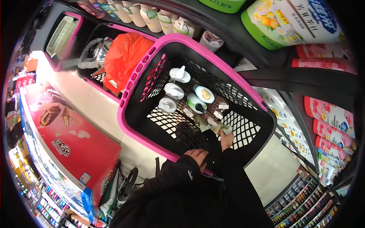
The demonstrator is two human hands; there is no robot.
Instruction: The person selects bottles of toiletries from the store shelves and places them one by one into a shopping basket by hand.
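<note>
A black shopping basket with a pink rim [131,78] stands in front of me. My left hand [197,156] is closed over its near rim. Reaching down inside, my right hand [227,140] is closed on a pump bottle [213,122] at the near end of the group; part of that bottle is hidden by other bottles. White-topped pump bottles [174,91] stand to the left of the group. Beside them are a bottle with a cream-coloured top [204,94] and a green-and-white bottle with a dark pump [196,103]. Several brownish bottles [218,114] are crowded near my right hand.
Behind the basket is another basket holding a red plastic bag [125,57]. Shelves with pump bottles [150,18] and large tubs [289,21] run along the back and right. A red display freezer [72,140] stands on the left. A black strap [296,78] crosses from the right.
</note>
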